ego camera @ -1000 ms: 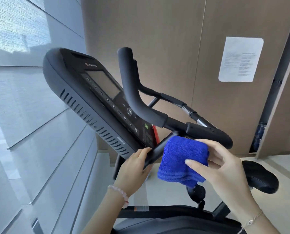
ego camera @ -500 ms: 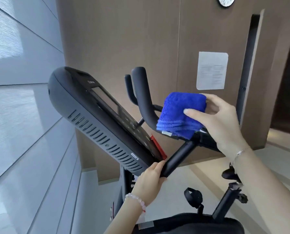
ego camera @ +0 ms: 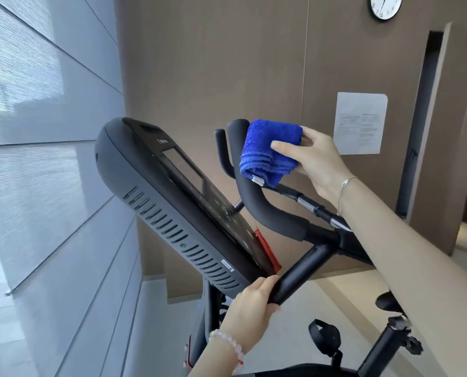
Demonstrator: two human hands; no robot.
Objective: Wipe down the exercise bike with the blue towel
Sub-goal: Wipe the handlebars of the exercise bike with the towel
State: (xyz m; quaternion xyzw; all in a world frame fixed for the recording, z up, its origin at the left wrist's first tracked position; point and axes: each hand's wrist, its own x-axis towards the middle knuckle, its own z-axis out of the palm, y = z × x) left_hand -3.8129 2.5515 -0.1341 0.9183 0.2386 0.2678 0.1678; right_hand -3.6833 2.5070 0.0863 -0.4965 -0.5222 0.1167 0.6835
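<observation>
Two hands on an exercise bike, one wiping its upright grip with a folded blue towel.

The right hand point(ego camera: 315, 161) pinches the folded blue towel point(ego camera: 271, 152) between thumb and fingers and presses it against the upper part of the near curved handlebar grip point(ego camera: 250, 191), close to its rounded tip. The left hand point(ego camera: 250, 306) is clenched around the slanted black support bar point(ego camera: 299, 273) just below the console point(ego camera: 172, 197). The towel covers only the grip's outer side, so the inner face could be missed. Held by a pinch, the folds might slip loose or the towel could slide off the tip and drop to the floor. Pushing hard sideways may rock the bike, judging by the bracing hand.
</observation>
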